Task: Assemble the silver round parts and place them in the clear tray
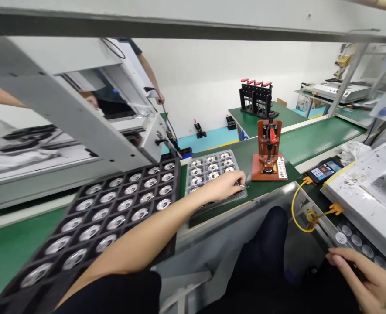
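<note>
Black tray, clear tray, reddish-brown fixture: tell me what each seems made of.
Black tray: probably foam or flocked plastic, going by its soft matte look.
Clear tray: likely thin moulded plastic, since it is transparent with glossy edges.
Reddish-brown fixture: smooth plates, perhaps resin board or coated metal, colour alone leaves it open; its red handle looks like glossy plastic.

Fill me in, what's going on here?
The person's left hand pinches a small metal part over the near right side of a clear tray of round, shiny pieces. A black tray of similar pieces lies to its left, and a reddish-brown fixture stands to its right. The right hand, low on the right, seems to hold a dark object, hard to make out.
</note>
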`<action>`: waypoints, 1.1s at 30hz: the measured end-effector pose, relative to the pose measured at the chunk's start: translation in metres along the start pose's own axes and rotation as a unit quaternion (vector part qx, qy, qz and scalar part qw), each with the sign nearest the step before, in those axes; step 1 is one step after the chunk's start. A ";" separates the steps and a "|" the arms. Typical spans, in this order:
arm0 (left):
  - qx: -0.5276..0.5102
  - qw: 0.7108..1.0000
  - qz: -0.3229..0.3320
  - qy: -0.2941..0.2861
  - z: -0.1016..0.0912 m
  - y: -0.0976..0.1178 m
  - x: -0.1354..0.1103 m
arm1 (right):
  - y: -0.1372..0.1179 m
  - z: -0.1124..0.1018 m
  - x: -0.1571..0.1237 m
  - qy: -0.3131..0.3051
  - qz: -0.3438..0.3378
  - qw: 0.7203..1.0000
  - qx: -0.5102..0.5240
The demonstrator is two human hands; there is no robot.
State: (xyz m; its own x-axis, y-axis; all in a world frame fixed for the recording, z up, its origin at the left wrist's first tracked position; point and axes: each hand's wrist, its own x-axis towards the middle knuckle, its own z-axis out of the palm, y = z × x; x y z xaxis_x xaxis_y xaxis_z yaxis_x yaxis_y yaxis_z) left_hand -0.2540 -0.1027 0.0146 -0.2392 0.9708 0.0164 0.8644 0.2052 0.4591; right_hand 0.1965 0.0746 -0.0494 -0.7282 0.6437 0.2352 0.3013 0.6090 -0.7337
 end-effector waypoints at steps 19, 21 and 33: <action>-0.089 0.846 0.518 0.091 0.057 0.196 0.125 | -0.069 -0.034 0.081 0.089 0.059 0.969 0.224; -0.113 0.847 0.517 0.053 0.062 0.213 0.139 | -0.060 -0.051 0.075 0.109 0.086 0.971 0.195; -0.046 0.906 0.398 -0.136 0.064 0.320 0.345 | -0.034 -0.163 0.034 0.348 0.137 0.926 -0.039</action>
State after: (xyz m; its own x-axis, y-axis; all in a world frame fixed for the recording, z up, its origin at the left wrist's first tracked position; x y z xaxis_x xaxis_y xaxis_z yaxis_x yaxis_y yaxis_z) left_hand -0.0322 0.3058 0.1105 0.5732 0.8035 0.1605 0.6717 -0.5730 0.4695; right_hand 0.2613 0.1515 0.0872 -0.0519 0.9058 0.4204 0.4791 0.3920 -0.7854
